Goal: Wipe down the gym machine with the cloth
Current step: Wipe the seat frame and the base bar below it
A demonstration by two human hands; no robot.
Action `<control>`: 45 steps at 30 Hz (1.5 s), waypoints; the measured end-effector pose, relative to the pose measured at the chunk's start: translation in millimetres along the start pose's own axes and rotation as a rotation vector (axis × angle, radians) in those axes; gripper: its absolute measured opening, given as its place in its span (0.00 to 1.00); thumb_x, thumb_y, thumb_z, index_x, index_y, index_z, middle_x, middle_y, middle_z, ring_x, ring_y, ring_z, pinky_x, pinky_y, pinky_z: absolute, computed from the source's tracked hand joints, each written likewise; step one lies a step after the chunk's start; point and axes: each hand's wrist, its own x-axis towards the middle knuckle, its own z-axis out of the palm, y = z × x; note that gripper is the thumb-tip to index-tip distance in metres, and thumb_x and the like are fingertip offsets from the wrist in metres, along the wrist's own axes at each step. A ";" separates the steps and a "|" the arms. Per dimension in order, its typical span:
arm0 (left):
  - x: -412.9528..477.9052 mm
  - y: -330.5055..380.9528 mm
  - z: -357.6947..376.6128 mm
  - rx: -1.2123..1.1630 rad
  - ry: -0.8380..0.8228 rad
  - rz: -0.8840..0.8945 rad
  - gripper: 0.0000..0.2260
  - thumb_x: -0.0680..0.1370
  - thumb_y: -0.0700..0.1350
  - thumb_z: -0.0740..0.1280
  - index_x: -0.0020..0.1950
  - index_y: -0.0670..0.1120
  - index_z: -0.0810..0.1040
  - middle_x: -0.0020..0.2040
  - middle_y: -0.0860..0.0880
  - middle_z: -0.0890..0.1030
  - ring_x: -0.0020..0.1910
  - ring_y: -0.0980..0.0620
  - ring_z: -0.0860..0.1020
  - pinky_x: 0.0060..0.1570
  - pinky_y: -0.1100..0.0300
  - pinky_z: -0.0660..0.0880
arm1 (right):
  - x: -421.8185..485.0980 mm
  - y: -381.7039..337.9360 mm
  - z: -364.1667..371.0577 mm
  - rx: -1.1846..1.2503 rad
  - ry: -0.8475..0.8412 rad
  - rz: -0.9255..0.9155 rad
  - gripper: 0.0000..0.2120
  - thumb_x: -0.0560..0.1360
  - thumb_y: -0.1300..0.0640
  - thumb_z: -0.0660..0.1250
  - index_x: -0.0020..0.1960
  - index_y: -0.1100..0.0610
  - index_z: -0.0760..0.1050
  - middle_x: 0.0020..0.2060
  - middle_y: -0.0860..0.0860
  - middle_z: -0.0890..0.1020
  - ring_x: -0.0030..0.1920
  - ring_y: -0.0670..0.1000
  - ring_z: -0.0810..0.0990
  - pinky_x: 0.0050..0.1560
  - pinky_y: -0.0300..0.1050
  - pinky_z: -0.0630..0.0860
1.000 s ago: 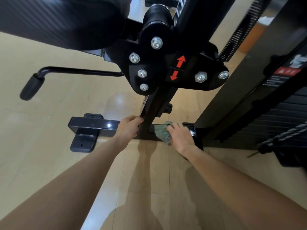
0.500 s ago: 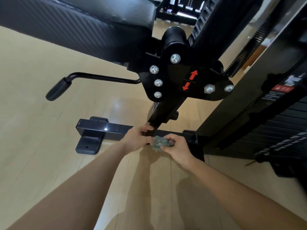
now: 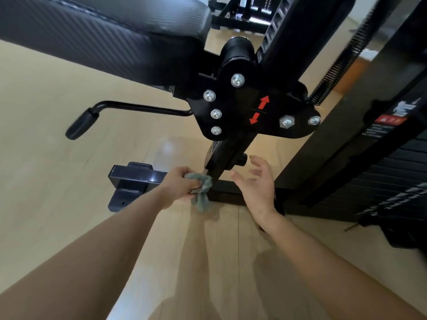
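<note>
Your left hand (image 3: 182,183): it grips the bunched cloth (image 3: 202,192), fingers curled round it. Half a second ago your right hand held it, so you have swapped.
Your right hand (image 3: 256,188): empty now, fingers spread, lifted clear at 3 o'clock of the cloth and touching nothing.
Cloth: pressed against the foot of the slanted post (image 3: 227,155), where it meets the base bar (image 3: 136,177); a tail hangs toward the floor (image 3: 57,181).
What the swap means: the right side of that foot is probably done (my reading, not a certainty). Your left hand is well placed for the bar running off to 9 o'clock.
Plate (image 3: 245,112): at 12 o'clock above your hands, bolted, with two red arrows (image 3: 260,109) pointing up and down the post; no words.
Warning label (image 3: 388,121): at 2 o'clock on the gym machine (image 3: 298,42), a red strip with white lines beneath, too blurred to read. No brand name is legible.
</note>
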 end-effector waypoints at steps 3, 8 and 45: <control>14.2 -9.5 -20.0 0.260 0.263 0.077 0.07 0.74 0.40 0.74 0.50 0.46 0.80 0.46 0.43 0.84 0.45 0.44 0.83 0.43 0.48 0.83 | 16.8 -5.1 14.3 0.015 -0.023 -0.097 0.31 0.70 0.45 0.78 0.70 0.43 0.71 0.64 0.39 0.76 0.66 0.44 0.71 0.66 0.41 0.69; 39.7 -29.6 -13.0 0.545 0.421 0.303 0.09 0.78 0.47 0.71 0.57 0.49 0.78 0.53 0.49 0.81 0.49 0.47 0.79 0.50 0.52 0.76 | 28.6 -5.7 30.2 0.012 0.072 -0.184 0.16 0.72 0.50 0.77 0.56 0.46 0.75 0.48 0.36 0.80 0.53 0.33 0.77 0.55 0.26 0.70; 44.1 -79.5 -36.6 1.211 0.160 0.306 0.30 0.76 0.66 0.61 0.76 0.57 0.67 0.76 0.49 0.68 0.77 0.44 0.63 0.68 0.46 0.73 | 20.2 17.6 40.6 -0.100 0.074 -0.278 0.23 0.72 0.45 0.75 0.65 0.46 0.75 0.59 0.41 0.78 0.62 0.46 0.74 0.64 0.43 0.73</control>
